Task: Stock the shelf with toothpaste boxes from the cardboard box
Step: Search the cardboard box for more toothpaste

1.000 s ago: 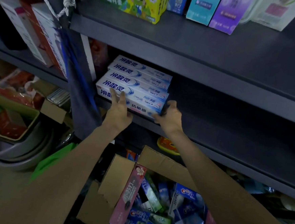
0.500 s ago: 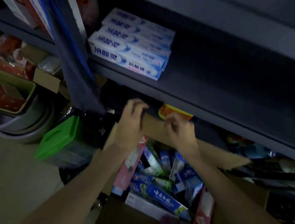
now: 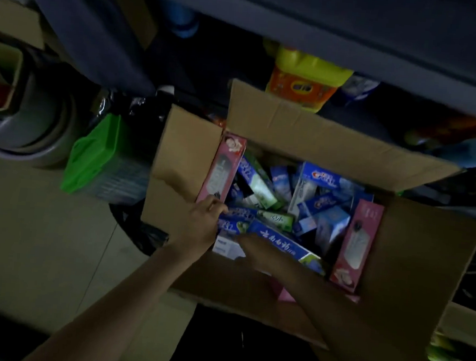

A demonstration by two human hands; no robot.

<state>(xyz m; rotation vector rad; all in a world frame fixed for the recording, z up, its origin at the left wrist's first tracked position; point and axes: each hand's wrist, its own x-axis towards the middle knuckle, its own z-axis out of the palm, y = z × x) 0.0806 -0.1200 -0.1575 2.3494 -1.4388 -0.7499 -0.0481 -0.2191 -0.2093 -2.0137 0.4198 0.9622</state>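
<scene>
Now both hands are down in the cardboard box (image 3: 300,134), which sits on the floor near the person, under the shelf (image 3: 357,27). It is full of toothpaste boxes (image 3: 314,203) lying in a messy pile, some blue, some green, and two pink ones standing up at the left and right sides. The left hand (image 3: 199,223) has its grip curled at the left end of a blue and green box (image 3: 233,225), though I cannot tell if it is really clamped on it. The right hand (image 3: 256,253) lies low on a long blue box (image 3: 280,246); it is too dark and blurry to tell if its grip is together or apart. Things could go wrong because the boxes cross over each other, so pulling one may drag or tip others. The tall flaps on the far and left sides could catch a box coming up. The best open room is straight up the middle, then out under the shelf edge.
</scene>
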